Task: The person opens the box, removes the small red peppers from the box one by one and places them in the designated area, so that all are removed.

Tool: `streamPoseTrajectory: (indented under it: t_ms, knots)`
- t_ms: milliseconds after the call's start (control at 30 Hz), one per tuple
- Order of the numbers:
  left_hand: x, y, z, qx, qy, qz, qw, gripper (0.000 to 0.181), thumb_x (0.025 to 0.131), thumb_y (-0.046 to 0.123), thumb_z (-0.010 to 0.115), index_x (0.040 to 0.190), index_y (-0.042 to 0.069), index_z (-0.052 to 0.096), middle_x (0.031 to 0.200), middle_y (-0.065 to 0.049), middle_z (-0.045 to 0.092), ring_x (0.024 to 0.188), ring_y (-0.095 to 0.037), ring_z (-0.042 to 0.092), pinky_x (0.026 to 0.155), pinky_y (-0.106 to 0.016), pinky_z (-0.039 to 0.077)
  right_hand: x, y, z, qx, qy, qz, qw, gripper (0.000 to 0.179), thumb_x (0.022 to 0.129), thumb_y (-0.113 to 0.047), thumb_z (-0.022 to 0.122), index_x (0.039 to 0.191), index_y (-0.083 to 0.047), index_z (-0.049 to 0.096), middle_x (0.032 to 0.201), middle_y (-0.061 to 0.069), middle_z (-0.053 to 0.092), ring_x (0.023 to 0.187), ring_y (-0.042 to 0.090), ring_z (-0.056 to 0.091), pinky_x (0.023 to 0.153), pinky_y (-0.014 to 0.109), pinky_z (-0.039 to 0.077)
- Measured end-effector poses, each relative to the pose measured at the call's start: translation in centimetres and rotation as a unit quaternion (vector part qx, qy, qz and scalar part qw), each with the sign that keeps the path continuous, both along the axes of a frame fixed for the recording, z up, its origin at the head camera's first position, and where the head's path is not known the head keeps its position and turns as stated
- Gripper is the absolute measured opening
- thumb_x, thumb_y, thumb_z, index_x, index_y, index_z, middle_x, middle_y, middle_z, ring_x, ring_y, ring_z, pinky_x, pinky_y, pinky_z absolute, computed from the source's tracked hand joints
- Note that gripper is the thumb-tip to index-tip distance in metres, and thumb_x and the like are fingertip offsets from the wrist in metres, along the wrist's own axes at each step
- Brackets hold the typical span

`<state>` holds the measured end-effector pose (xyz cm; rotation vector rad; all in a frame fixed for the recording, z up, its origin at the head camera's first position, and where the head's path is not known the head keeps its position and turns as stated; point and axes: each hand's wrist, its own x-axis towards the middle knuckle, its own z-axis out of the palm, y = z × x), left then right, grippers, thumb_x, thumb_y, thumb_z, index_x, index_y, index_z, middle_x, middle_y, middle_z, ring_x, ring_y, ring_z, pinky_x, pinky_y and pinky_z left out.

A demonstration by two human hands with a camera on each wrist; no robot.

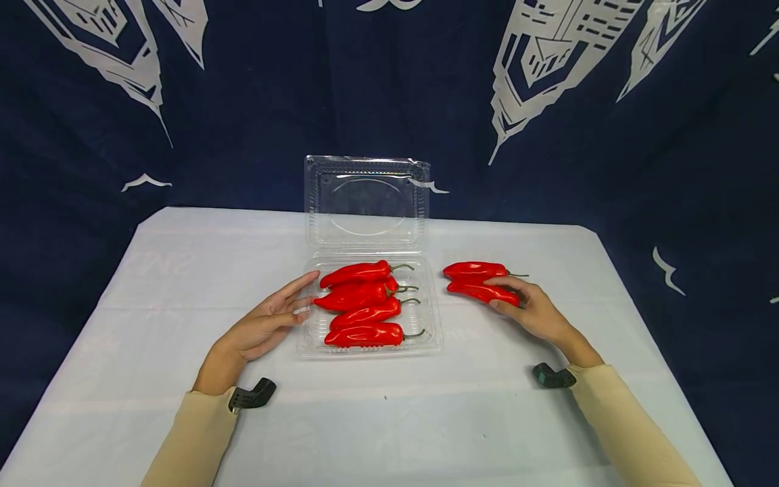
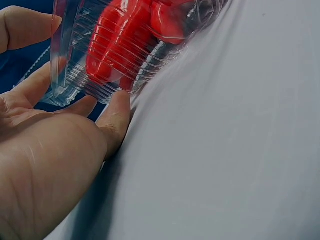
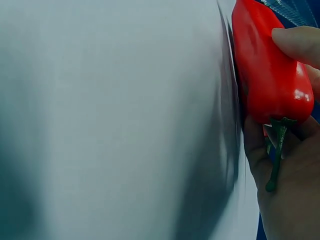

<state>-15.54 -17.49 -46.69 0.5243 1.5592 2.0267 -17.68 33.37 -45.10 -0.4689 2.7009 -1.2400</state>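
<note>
A clear plastic clamshell box (image 1: 431, 343) lies on the table with its lid (image 1: 367, 233) standing up at the back. Several glossy red peppers (image 1: 364, 335) with green stems lie stacked in rows inside it, stems to the right. My left hand (image 1: 260, 329) is at the box's left side, fingers extended along the ribbed wall, as the left wrist view shows. To the right of the box, my right hand (image 1: 540, 316) pinches a red pepper (image 3: 272, 70) between thumb and fingers near its stem end. Just behind that one lies another red pepper (image 1: 473, 269).
A white cloth covers the table (image 1: 389, 433). Behind and beside it hangs a dark blue cloth (image 1: 255, 108) with white prints. Both wrists carry a black camera mount, the left mount (image 1: 252, 394) and the right mount (image 1: 552, 377).
</note>
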Motion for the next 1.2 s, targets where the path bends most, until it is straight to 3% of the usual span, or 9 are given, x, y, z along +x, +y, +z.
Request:
streamPoseTrajectory:
  t_ms: [333,567,633,700,833,1200]
  knots:
    - [0.01,0.17,0.10,-0.006,-0.002,0.005,1.0000,0.076,0.096,-0.004,0.049,0.162,0.011,0.013,0.169,-0.007,-0.001,0.147,-0.037,0.019,0.112,-0.021,0.037,-0.01,0.20,-0.57,0.013,0.014,0.000,0.9998,0.040,0.091,-0.013,0.073,0.129,-0.008,0.063,0.135,0.017,0.059,0.135,0.040,0.041,0.112,0.067,0.028]
    - [0.04,0.19,0.10,-0.005,-0.002,0.004,1.0000,0.077,0.096,-0.003,0.050,0.162,0.010,0.013,0.168,-0.007,-0.001,0.145,-0.034,0.022,0.112,-0.021,0.037,0.15,0.29,-0.59,0.019,0.055,0.008,0.9983,0.040,0.088,-0.007,0.075,0.127,-0.009,0.066,0.131,0.016,0.060,0.134,0.039,0.041,0.113,0.068,0.026]
    - [0.04,0.15,0.08,-0.005,-0.001,0.004,1.0000,0.077,0.096,-0.003,0.050,0.162,0.010,0.013,0.168,-0.007,-0.001,0.145,-0.033,0.023,0.112,-0.021,0.037,0.17,0.30,-0.57,0.024,0.070,0.009,0.9972,0.040,0.086,-0.004,0.076,0.125,-0.010,0.067,0.128,0.013,0.062,0.130,0.032,0.044,0.115,0.058,0.029]
    - [0.06,0.12,0.11,-0.005,0.000,0.003,1.0000,0.077,0.096,-0.004,0.049,0.162,0.010,0.013,0.168,-0.007,-0.001,0.144,-0.032,0.023,0.112,-0.021,0.037,0.17,0.27,-0.52,0.029,0.085,0.011,0.9959,0.041,0.085,-0.003,0.076,0.125,-0.011,0.068,0.124,0.011,0.063,0.124,0.024,0.046,0.116,0.041,0.032]
    - [0.04,0.07,0.17,-0.006,-0.002,0.005,1.0000,0.076,0.095,-0.006,0.046,0.162,0.010,0.013,0.168,-0.007,-0.001,0.144,-0.032,0.024,0.112,-0.021,0.037,0.05,0.16,-0.42,0.031,0.101,0.016,0.9943,0.042,0.085,-0.002,0.076,0.125,-0.012,0.069,0.121,0.008,0.063,0.119,0.017,0.046,0.105,0.011,0.027]
    - [-0.08,0.09,0.00,-0.010,-0.002,0.003,0.9999,0.075,0.096,-0.006,0.046,0.162,0.012,0.015,0.168,-0.007,0.001,0.142,-0.030,0.027,0.111,-0.022,0.039,0.30,0.08,-0.25,0.028,0.099,-0.005,0.9947,0.039,0.086,-0.005,0.076,0.123,-0.011,0.069,0.127,0.012,0.061,0.124,0.030,0.047,0.101,0.006,0.028]
